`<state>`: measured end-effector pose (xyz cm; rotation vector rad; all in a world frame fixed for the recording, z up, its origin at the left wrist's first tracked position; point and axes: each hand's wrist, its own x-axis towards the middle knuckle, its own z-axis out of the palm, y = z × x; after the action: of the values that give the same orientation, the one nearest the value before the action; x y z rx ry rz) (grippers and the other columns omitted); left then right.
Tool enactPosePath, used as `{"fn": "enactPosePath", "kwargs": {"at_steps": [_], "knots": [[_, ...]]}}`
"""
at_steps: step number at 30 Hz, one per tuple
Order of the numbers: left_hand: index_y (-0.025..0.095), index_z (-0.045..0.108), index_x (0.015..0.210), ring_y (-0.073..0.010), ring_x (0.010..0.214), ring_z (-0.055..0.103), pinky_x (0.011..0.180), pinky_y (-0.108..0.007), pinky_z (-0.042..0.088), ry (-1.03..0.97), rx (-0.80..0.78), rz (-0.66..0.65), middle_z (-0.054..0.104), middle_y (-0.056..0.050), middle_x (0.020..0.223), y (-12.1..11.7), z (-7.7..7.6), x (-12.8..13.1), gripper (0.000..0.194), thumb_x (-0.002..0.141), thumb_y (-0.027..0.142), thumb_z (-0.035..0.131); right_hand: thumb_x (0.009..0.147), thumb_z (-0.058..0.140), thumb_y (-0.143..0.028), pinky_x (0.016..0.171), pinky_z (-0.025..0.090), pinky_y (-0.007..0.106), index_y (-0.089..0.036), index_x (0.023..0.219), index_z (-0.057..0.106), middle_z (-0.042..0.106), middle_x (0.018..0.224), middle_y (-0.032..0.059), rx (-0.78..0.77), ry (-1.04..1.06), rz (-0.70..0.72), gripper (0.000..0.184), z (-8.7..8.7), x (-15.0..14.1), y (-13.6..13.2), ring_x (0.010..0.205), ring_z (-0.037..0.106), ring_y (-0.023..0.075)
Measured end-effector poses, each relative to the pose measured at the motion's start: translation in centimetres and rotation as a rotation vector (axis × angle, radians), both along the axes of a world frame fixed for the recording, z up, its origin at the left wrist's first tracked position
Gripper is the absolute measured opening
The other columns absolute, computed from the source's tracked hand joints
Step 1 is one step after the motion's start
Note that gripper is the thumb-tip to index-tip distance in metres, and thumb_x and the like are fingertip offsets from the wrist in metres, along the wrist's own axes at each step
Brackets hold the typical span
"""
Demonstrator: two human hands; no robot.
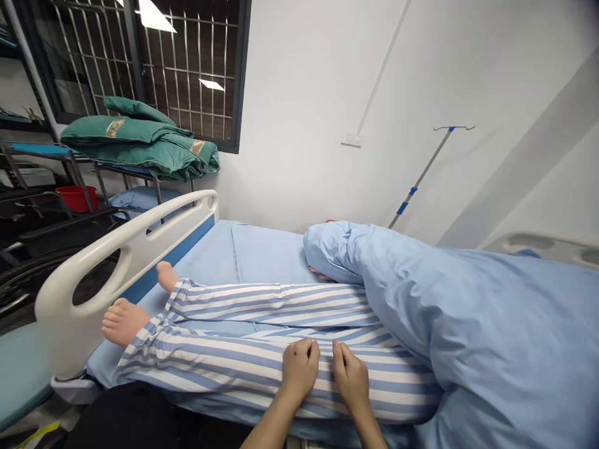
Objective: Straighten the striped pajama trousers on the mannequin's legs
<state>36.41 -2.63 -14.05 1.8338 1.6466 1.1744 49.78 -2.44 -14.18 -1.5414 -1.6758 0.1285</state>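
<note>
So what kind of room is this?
Probably a hospital room, or maybe a practice room made to look like one. See the bed with its big side-handled end board, the drip pole and the wheelchair?

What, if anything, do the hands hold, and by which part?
Nothing visibly: the left hand and right hand curl over the striped trousers; whether they pinch these cannot be told.

Two bare forearms reach in from below, angling toward each other! The left hand (301,369) is curled into a loose fist, knuckles up, a small dark mark on its back. Just beside it, the right hand (350,376) matches it, fingers folded under, wrist nearly straight. Thumb sides face inward, a narrow gap between; both palms are hidden.
</note>
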Motion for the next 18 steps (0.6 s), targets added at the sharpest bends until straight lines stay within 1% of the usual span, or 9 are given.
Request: {"fn": "enactPosePath", "kwargs": {"at_steps": [3,6,8,10,12,14,15,16,18], "knots": [[0.019,0.049,0.057,-0.0099,0.058,0.048,0.059,-0.026,0.024,0.098,0.043,-0.092,0.060,0.000,0.059,-0.2,-0.2,-1.9,0.033,0.086,0.026,0.033,0.088,0.028,-0.047,0.052,0.026,0.027,-0.019,0.062,0.048,0.052,0.052,0.0015,0.005,-0.138,-0.038,0.043,-1.0,-0.3,0.2,0.049,0.049,0.0148],[0.019,0.052,0.059,-0.0104,0.060,0.049,0.060,-0.026,0.024,0.196,0.071,-0.096,0.061,0.000,0.062,-0.2,-0.4,-6.0,0.029,0.083,0.024,0.036,0.089,0.026,-0.047,0.052,0.026,0.027,-0.020,0.062,0.049,0.055,0.053,0.0026,0.011,-0.187,-0.059,0.044,-1.0,-0.3,0.1,0.051,0.052,0.0162],[0.019,0.052,0.059,-0.0104,0.060,0.049,0.060,-0.026,0.024,0.234,0.039,-0.029,0.060,0.000,0.061,0.0,-0.4,-10.2,0.030,0.084,0.025,0.036,0.088,0.027,-0.047,0.052,0.025,0.027,-0.020,0.062,0.049,0.056,0.053,0.0027,-0.005,-0.210,-0.076,0.044,-0.8,-0.2,0.0,0.051,0.051,0.0164],[0.019,0.051,0.059,-0.0105,0.058,0.048,0.059,-0.025,0.024,0.262,-0.026,0.074,0.059,0.000,0.060,0.1,-0.4,-15.4,0.031,0.085,0.026,0.034,0.087,0.029,-0.048,0.051,0.024,0.027,-0.021,0.061,0.050,0.056,0.053,0.0024,-0.045,-0.215,-0.111,0.043,-0.6,-0.3,0.0,0.049,0.050,0.0163],[0.019,0.053,0.063,-0.0111,0.060,0.049,0.060,-0.024,0.025,0.301,-0.084,0.178,0.060,0.000,0.062,0.0,-0.4,-20.8,0.031,0.085,0.027,0.033,0.086,0.031,-0.049,0.050,0.024,0.026,-0.021,0.061,0.050,0.056,0.052,0.0022,-0.079,-0.182,-0.119,0.042,-0.5,-1.2,0.1,0.048,0.048,0.0160],[0.019,0.055,0.068,-0.0123,0.064,0.051,0.062,-0.024,0.026,0.373,-0.114,0.286,0.062,-0.001,0.067,-0.4,-0.6,-25.3,0.029,0.085,0.028,0.033,0.086,0.031,-0.050,0.050,0.025,0.026,-0.021,0.060,0.050,0.055,0.051,0.0022,-0.080,-0.103,-0.052,0.043,-0.5,-3.5,0.2,0.048,0.047,0.0158],[0.020,0.056,0.069,-0.0130,0.066,0.052,0.062,-0.024,0.026,0.407,-0.127,0.326,0.062,-0.001,0.068,-0.7,-0.6,-26.8,0.029,0.085,0.029,0.034,0.086,0.031,-0.050,0.051,0.026,0.026,-0.021,0.059,0.049,0.055,0.051,0.0023,-0.075,-0.055,0.011,0.044,-0.6,-5.4,0.2,0.048,0.047,0.0156],[0.020,0.057,0.071,-0.0137,0.067,0.053,0.061,-0.024,0.026,0.442,-0.136,0.355,0.063,-0.002,0.069,-0.9,-0.7,-27.9,0.029,0.085,0.031,0.034,0.086,0.030,-0.050,0.051,0.026,0.026,-0.020,0.058,0.048,0.054,0.051,0.0022,-0.069,-0.010,0.080,0.044,-0.6,-7.7,0.1,0.049,0.047,0.0155],[0.020,0.057,0.071,-0.0151,0.068,0.055,0.060,-0.024,0.026,0.498,-0.145,0.383,0.064,-0.002,0.069,-1.3,-0.7,-28.8,0.029,0.085,0.033,0.034,0.087,0.030,-0.047,0.051,0.025,0.026,-0.020,0.056,0.046,0.053,0.051,0.0022,-0.077,0.040,0.226,0.044,-0.6,-13.6,0.0,0.049,0.046,0.0150]]}}
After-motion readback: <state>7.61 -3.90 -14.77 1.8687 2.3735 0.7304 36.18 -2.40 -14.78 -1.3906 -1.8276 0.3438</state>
